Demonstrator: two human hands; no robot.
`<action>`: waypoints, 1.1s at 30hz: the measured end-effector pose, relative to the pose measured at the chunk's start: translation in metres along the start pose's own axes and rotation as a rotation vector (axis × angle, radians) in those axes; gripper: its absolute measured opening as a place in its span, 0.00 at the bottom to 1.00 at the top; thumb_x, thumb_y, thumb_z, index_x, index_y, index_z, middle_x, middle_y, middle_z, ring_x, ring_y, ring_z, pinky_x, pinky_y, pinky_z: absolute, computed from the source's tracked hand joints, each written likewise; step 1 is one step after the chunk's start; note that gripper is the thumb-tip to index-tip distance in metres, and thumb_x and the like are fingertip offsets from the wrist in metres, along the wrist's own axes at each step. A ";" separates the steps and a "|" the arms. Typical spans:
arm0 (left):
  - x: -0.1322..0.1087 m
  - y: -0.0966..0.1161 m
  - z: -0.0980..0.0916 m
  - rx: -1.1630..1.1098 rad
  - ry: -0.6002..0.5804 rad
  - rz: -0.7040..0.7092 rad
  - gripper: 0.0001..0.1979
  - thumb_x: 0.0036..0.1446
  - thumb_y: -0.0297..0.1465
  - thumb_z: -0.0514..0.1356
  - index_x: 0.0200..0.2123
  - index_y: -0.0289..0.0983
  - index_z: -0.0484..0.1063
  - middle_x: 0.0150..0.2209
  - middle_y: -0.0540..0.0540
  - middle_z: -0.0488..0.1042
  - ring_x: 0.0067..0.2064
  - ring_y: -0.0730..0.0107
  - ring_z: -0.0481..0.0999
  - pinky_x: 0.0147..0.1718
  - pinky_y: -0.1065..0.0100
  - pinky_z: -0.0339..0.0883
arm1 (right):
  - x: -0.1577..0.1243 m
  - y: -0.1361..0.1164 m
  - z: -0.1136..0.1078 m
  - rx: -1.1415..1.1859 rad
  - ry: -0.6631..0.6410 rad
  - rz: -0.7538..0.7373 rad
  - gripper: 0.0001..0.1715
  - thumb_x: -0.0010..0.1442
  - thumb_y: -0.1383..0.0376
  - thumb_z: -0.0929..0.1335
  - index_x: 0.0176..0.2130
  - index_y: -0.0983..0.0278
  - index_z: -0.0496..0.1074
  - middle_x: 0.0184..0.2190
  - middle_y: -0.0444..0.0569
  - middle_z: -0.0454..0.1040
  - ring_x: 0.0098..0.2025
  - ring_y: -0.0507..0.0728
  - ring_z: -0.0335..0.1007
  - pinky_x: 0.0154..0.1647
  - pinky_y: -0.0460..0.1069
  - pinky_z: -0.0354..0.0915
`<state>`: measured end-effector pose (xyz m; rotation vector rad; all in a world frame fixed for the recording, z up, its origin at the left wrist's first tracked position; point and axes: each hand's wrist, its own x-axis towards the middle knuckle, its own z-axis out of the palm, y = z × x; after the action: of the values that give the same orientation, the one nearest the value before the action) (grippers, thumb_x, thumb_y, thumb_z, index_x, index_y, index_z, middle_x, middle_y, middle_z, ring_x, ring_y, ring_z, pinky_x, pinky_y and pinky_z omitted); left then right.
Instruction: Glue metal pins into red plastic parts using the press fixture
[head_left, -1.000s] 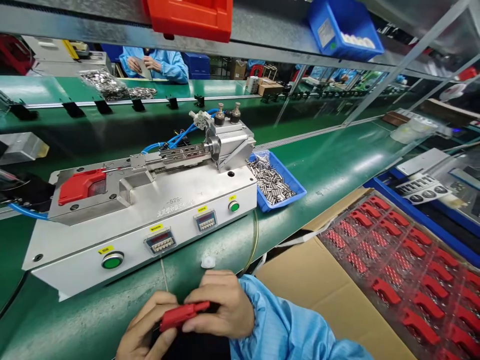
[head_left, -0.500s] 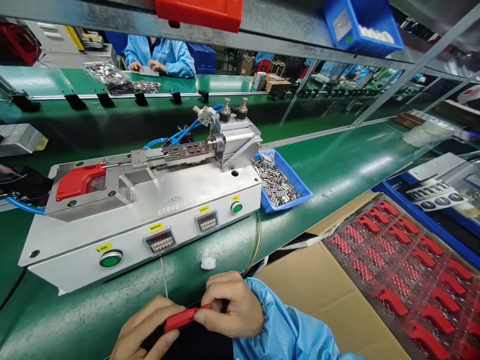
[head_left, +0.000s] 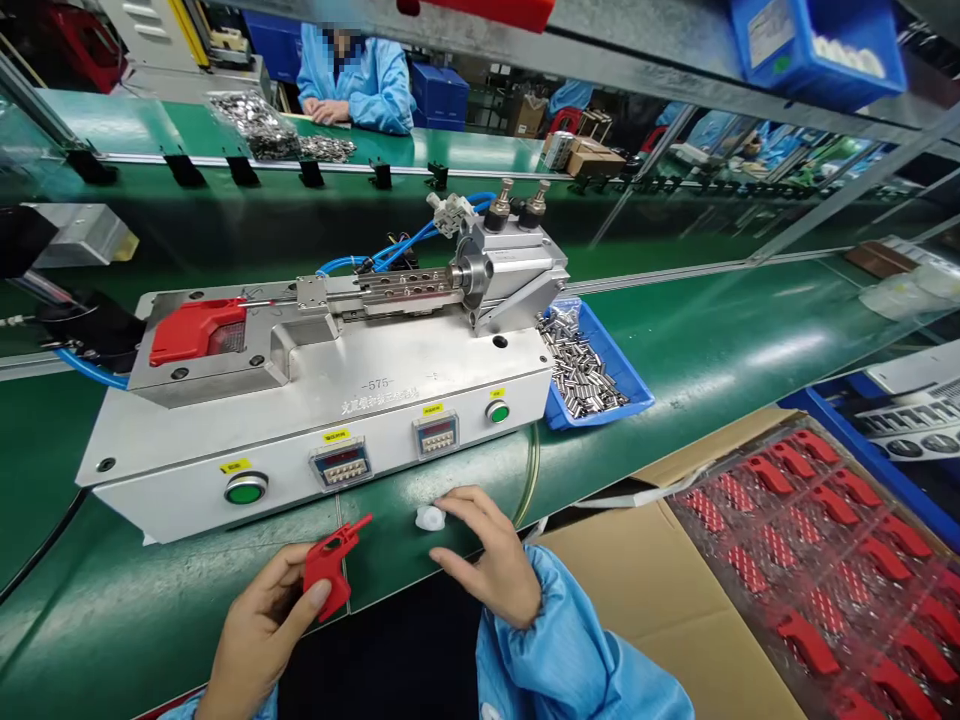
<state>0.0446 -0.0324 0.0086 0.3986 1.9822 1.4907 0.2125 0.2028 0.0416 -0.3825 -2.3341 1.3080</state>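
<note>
Between the thumb and fingers of my left hand [head_left: 262,620] is a red plastic handle-shaped part [head_left: 328,575], with a thin red prong pointing up and right. My right hand [head_left: 487,555] is open, thumb and fingers apart. Its fingertips are at a small white plastic piece [head_left: 430,517] on the green bench; whether they touch it I cannot tell. Beyond my hands stands a metal press machine [head_left: 375,400] with green buttons and small counters. Another red part [head_left: 199,333] lies in the fixture at its left end.
A blue bin [head_left: 637,400] of small metal pins stands right of the machine. At lower right, a cardboard box [head_left: 637,580] holds plastic trays of red parts [head_left: 810,640]. A metal shelf with a blue bin [head_left: 772,60] hangs overhead. Across the bench sits a co-worker [head_left: 375,85].
My right hand has let go of the red part and moved up and right to the white piece. My left hand still holds the part, now raised and turned. The view has shifted.
</note>
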 end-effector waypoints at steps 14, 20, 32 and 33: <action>0.003 0.006 0.014 -0.140 -0.078 0.023 0.21 0.62 0.51 0.67 0.40 0.37 0.75 0.31 0.46 0.82 0.30 0.66 0.78 0.32 0.69 0.73 | 0.008 -0.007 0.010 0.373 -0.014 0.168 0.11 0.71 0.57 0.69 0.49 0.60 0.70 0.46 0.53 0.80 0.46 0.61 0.78 0.49 0.54 0.73; 0.011 0.016 0.015 -0.183 -0.049 0.187 0.20 0.65 0.48 0.66 0.37 0.35 0.74 0.26 0.49 0.76 0.25 0.72 0.71 0.28 0.72 0.65 | 0.009 -0.005 0.007 0.252 0.025 0.290 0.20 0.69 0.48 0.70 0.42 0.62 0.75 0.25 0.43 0.70 0.24 0.53 0.63 0.25 0.46 0.61; 0.013 0.015 0.012 -0.180 -0.064 0.299 0.13 0.69 0.41 0.63 0.38 0.37 0.72 0.25 0.52 0.71 0.24 0.74 0.66 0.27 0.71 0.63 | 0.023 -0.025 0.025 0.046 -0.018 0.200 0.12 0.68 0.56 0.70 0.38 0.63 0.76 0.21 0.40 0.68 0.19 0.50 0.57 0.20 0.46 0.56; 0.014 0.015 0.011 -0.178 -0.064 0.305 0.13 0.69 0.41 0.63 0.38 0.37 0.72 0.25 0.52 0.71 0.25 0.74 0.66 0.27 0.72 0.62 | 0.023 -0.026 0.025 0.045 -0.018 0.195 0.11 0.68 0.57 0.70 0.38 0.63 0.76 0.21 0.40 0.68 0.19 0.50 0.57 0.20 0.46 0.55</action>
<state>0.0394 -0.0111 0.0172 0.6862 1.7787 1.8011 0.1790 0.1814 0.0575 -0.5988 -2.3249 1.4559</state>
